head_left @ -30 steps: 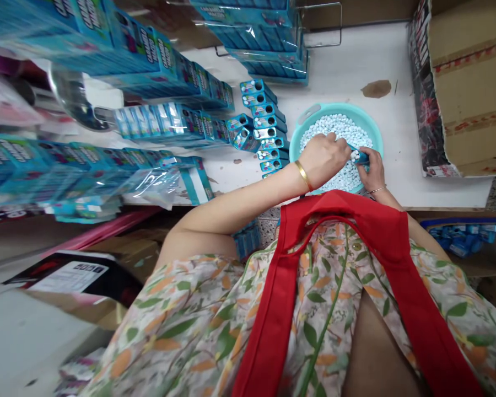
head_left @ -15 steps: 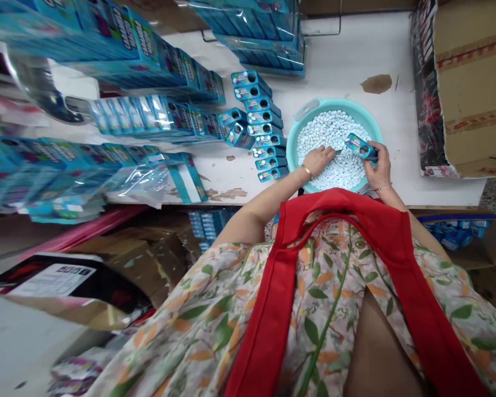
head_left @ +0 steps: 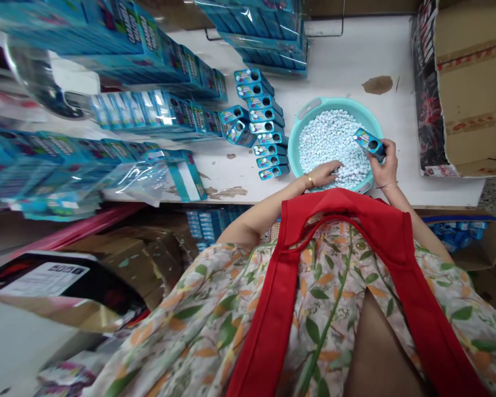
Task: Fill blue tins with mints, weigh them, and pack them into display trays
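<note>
A teal basin (head_left: 302, 113) full of small white candies (head_left: 330, 140) stands on the white table. My left hand (head_left: 326, 173) rests flat on the candies at the basin's near side, fingers stretched out. My right hand (head_left: 385, 165) grips a small blue box (head_left: 369, 142) with a round hole in its face, held over the basin's right rim. A row of like small blue boxes (head_left: 261, 127) stands just left of the basin.
Stacks of blue packaged cartons (head_left: 157, 60) crowd the table's left and back. A large cardboard box (head_left: 463, 88) sits at the right. More cartons (head_left: 458, 234) and boxes lie below the table edge. A red apron strap (head_left: 289, 264) covers the chest.
My left hand came off the small box and dropped onto the candies near the front. My right hand lifted the box to the basin's right rim.
</note>
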Tool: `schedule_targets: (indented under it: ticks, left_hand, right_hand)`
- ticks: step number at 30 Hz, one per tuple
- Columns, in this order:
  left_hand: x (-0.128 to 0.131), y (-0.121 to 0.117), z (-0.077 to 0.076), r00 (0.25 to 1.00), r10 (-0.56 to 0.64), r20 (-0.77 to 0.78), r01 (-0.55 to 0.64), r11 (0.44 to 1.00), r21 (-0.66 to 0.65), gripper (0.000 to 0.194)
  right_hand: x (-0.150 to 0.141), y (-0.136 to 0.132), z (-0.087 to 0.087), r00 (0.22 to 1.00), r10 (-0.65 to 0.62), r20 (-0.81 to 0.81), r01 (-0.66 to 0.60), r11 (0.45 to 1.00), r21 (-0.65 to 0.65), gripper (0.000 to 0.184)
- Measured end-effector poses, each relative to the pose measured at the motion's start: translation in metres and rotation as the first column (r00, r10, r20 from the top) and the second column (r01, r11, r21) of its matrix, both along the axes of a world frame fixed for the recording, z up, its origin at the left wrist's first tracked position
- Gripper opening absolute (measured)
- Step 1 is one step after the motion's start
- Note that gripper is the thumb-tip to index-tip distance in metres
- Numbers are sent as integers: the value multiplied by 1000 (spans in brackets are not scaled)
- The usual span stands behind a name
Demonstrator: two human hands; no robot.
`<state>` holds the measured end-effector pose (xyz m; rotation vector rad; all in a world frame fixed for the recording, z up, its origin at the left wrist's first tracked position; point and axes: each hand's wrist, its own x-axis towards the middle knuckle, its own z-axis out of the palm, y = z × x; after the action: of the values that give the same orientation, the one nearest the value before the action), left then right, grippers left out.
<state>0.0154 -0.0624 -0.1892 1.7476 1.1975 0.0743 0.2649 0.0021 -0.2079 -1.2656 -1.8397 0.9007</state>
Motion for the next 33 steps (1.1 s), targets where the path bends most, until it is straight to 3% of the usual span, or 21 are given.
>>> schedule_targets:
  ticks: [5, 10, 13, 17, 20, 23, 26, 28, 31, 33]
  left_hand:
    - [-30, 8, 55, 996, 28, 85, -41, 988, 152, 44]
    - [-40, 31, 116, 993, -15, -116, 48, 956, 289, 35]
    - [-29, 45, 142, 941, -87, -328, 190, 936, 297, 32]
    - [3, 51, 173, 795, -123, -594, 306, 926, 219, 35]
    - [28, 48, 194, 743, -93, -663, 313, 924, 220, 43]
    - [37, 46, 207, 757, -72, -650, 292, 927, 236, 41]
    - [19, 49, 203, 799, 7, -601, 217, 929, 300, 35]
    - [-4, 52, 183, 812, 123, -571, 125, 919, 375, 34]
    - [-34, 51, 130, 798, 239, -554, 5, 915, 402, 33]
    - [-40, 43, 86, 807, 176, -564, 1, 954, 300, 34]
  right_hand:
    - [2, -4, -3, 1000, 8, 22, -9, 999, 31, 43]
    - [-7, -6, -3, 996, 53, 72, -60, 993, 99, 39]
    - [-15, -9, -3, 990, 108, 86, -117, 988, 104, 38]
    - [-25, -17, -7, 987, 143, 74, -148, 986, 77, 37]
    - [-31, -20, -11, 987, 158, 41, -160, 987, 33, 37]
    - [-34, -21, -14, 984, 176, -21, -176, 984, 25, 36]
    - [-33, -23, -14, 982, 168, -91, -166, 986, 25, 37]
    - [-30, -25, -11, 981, 149, -123, -152, 988, -15, 38]
    - [-27, -27, -3, 981, 111, -160, -126, 989, -83, 40]
    - [-27, -26, 2, 979, 97, -179, -116, 988, -100, 43]
